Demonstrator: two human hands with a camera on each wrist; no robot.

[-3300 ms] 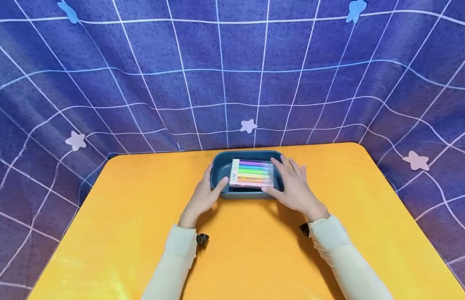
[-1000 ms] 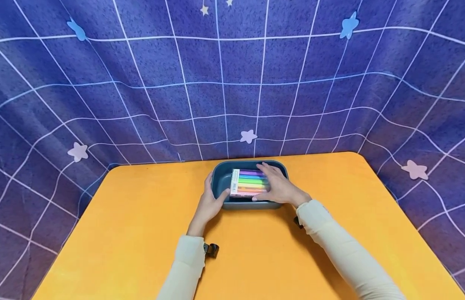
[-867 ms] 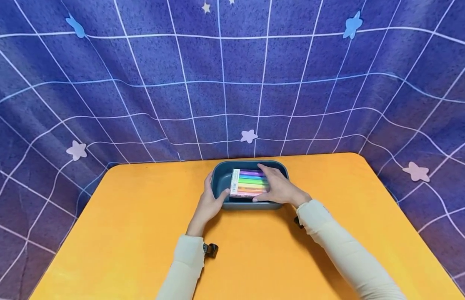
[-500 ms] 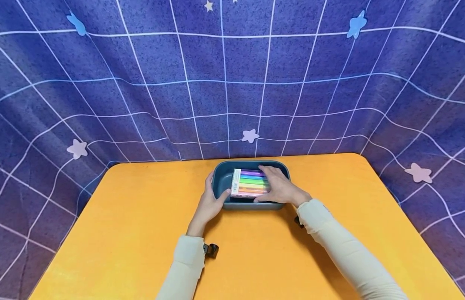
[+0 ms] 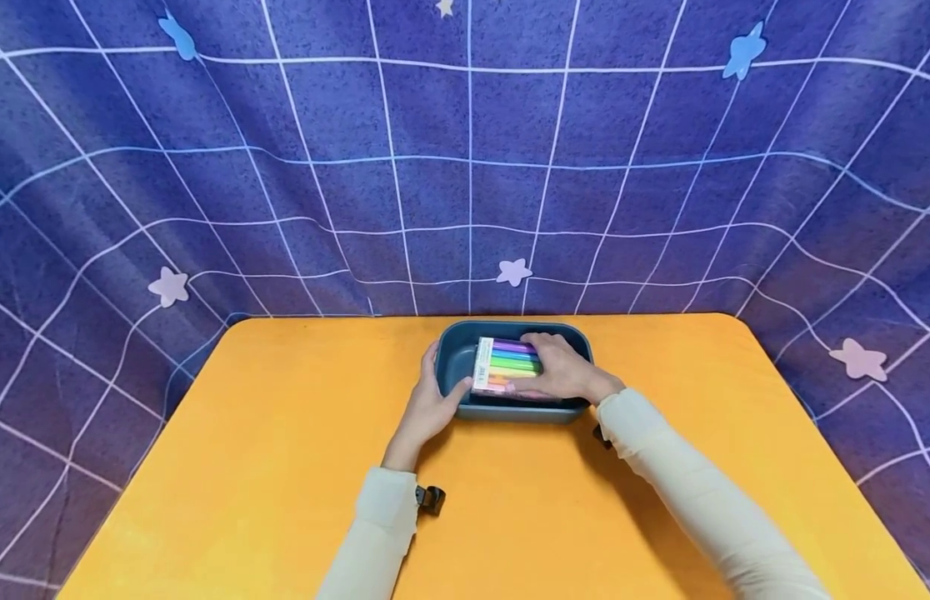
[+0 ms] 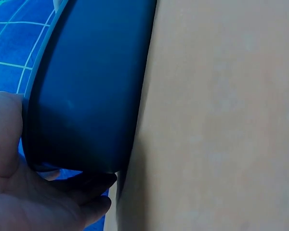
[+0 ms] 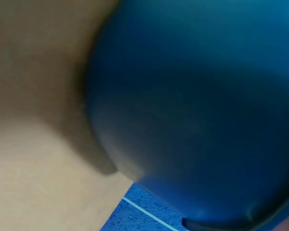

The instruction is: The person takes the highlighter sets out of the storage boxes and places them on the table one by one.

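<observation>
A dark blue-green oblong bin (image 5: 521, 413) stands near the far edge of the table. Inside lies a clear pack of coloured pens (image 5: 502, 364), its white barcode label facing left. My left hand (image 5: 426, 410) grips the bin's left end, thumb at the front rim and fingers around the outside. The left wrist view shows that hand (image 6: 33, 197) at the bin's end wall (image 6: 86, 82). My right hand (image 5: 561, 372) reaches over the right rim and holds the pack across its right part, hiding that end. In the right wrist view, the bin's outer wall (image 7: 183, 110) blocks most of the hand.
A yellow-orange table (image 5: 285, 450) lies under everything. Behind it and along both sides hangs a blue curtain (image 5: 427, 192) with pale grid lines and stars. A small black device (image 5: 431, 500) sits on the left wrist.
Over the first seconds my right hand moved left from the bin's right rim onto the pack. Lately its thumb has shifted up onto the pack's face. The left hand keeps its place on the bin.
</observation>
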